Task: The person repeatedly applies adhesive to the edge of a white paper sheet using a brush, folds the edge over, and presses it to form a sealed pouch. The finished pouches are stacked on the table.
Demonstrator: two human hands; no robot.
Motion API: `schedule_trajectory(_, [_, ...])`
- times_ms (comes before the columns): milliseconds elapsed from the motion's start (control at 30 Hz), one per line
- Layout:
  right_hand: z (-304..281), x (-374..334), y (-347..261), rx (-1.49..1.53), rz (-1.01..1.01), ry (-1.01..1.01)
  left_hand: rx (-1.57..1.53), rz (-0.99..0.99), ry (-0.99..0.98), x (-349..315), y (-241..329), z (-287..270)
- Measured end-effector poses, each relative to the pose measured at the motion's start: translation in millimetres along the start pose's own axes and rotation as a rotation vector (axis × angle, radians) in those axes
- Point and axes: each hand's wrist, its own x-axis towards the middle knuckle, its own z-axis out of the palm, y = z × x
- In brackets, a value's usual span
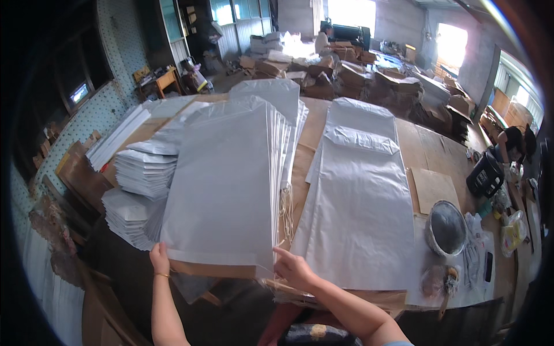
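- Stack of grey bags (222,179): left of centre in frame, flat, folded ends toward the top; we log a brown strip (216,269) along its lower edge.
- Left hand (160,259): lower left of centre, thumb over the stack's lower left corner; we read it as clamped there, fingers mostly hidden.
- Right hand (294,270): lower centre, index finger out at the stack's lower right corner, other fingers curled; we can't tell if it grips.
- Pale strings (287,210): loose bundle, just right of the stack.
- Silvery bags (360,213): right of centre, overlapping, 2 folded ends at top.
- Folded bundles (144,170): left, beside the stack.
- Bowl (446,228): right side, greyish inside; brush (450,282) below it.
- Black container (485,176): far right, beside a bending co-worker (511,144).
- We see 1 more person (323,40), upper centre.
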Motion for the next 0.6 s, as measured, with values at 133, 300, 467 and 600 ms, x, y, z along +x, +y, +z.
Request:
schedule_trajectory(133, [-92,-92,42,-0.548,-0.140,0.295,0.357,-0.224,-0.018,5,19,13])
schedule_trajectory(300, [-212,-215,86,-1.165,0.471,0.939,-0.052,0.397,0.093,-76,210,20])
schedule_trajectory(467, [-214,-213,114,-0.997,0.606,0.928,-0.173,0.694,-0.588,-176,346,93])
schedule_trajectory(600, [-180,-197,96,-0.888,0.463,0.937,0.068,0.389,-0.791,-156,329,161])
